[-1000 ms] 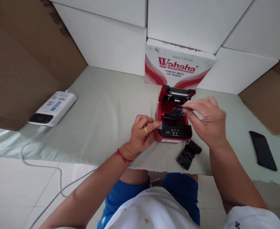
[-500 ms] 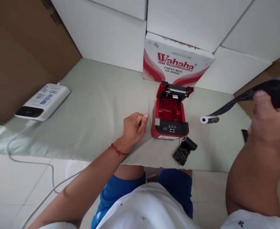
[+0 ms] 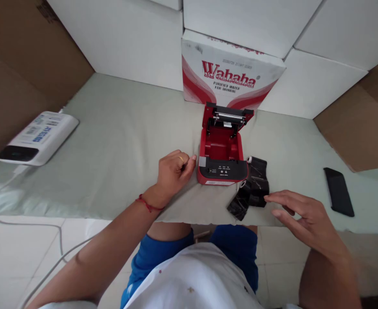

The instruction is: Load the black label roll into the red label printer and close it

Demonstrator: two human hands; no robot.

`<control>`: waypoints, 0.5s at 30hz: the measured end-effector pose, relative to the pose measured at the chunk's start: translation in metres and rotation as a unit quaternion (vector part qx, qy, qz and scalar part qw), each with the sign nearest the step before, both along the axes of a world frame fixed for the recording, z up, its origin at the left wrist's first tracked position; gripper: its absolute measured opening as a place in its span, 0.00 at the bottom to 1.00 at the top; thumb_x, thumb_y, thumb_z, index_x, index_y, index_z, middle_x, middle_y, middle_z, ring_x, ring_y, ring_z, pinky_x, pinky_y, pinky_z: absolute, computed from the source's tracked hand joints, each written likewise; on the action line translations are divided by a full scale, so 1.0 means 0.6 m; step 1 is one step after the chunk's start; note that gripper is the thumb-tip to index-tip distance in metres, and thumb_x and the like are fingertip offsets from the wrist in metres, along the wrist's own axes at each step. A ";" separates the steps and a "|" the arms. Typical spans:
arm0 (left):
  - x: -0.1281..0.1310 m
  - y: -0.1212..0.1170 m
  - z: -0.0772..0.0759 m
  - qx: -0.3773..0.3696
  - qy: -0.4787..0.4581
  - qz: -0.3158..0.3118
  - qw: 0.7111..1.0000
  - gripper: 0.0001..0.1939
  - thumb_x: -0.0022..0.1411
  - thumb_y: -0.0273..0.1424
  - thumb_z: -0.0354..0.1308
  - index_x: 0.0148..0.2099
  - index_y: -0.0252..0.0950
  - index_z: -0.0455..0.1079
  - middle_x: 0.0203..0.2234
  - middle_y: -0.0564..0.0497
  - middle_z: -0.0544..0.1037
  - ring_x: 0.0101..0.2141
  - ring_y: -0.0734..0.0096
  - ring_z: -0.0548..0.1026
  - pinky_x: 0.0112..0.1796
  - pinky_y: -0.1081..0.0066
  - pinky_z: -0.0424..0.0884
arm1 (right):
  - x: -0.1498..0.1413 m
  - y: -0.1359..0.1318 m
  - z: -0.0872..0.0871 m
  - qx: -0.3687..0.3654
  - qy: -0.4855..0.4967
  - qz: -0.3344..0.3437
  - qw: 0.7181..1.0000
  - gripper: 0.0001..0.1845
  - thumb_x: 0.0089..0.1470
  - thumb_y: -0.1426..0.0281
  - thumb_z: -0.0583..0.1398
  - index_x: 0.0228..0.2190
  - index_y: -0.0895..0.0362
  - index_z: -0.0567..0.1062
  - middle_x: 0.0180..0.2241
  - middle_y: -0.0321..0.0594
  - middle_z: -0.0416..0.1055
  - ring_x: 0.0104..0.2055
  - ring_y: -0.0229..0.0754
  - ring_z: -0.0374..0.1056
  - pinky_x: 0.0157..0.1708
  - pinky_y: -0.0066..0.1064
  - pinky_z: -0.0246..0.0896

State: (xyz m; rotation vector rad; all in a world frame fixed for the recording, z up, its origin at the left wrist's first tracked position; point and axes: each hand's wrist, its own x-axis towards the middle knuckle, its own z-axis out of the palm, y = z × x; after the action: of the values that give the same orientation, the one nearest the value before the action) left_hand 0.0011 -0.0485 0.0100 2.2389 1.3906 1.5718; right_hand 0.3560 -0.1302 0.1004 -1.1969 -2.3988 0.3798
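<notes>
A red and black label printer (image 3: 221,171) stands on the cloth with its lid raised, and its red inner bay shows no roll. My left hand (image 3: 175,174) rests in a loose fist just left of it, with nothing showing in the fingers. Right of the printer lie two rolls of black ribbon with white cores, a wider black ribbon roll (image 3: 258,178) and a smaller black ribbon roll (image 3: 239,204), close together. My right hand (image 3: 308,216) has its fingers apart, its index fingertip at the wider ribbon's loose end; whether it touches I cannot tell.
A black phone (image 3: 339,192) lies at the right. At the left is a white device (image 3: 39,137) with a cable hanging over the table's front edge. Behind the printer stands a Wahaha water carton (image 3: 230,75), with white boxes (image 3: 127,43) around it and brown cardboard (image 3: 366,124) at the side.
My right hand has come down and left, laying the black ribbon roll beside the other one and letting go. My left hand stays in its fist by the printer. The view has shifted slightly.
</notes>
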 end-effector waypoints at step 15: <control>0.144 -0.154 -0.003 -0.098 0.272 -0.196 0.937 0.19 0.70 0.26 0.61 0.61 0.34 0.73 0.43 0.45 0.80 0.43 0.58 0.76 0.44 0.59 0.74 | -0.057 0.038 -0.088 0.023 -0.221 -0.168 0.960 0.21 0.62 0.66 0.67 0.56 0.53 0.76 0.49 0.44 0.79 0.32 0.46 0.78 0.23 0.37 0.67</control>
State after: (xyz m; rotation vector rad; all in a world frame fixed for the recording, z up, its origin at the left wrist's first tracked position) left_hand 0.0878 -0.1408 0.0080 2.7105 1.0194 0.6869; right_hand 0.3216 -0.1074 0.0478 -1.7838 -2.4661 -0.0616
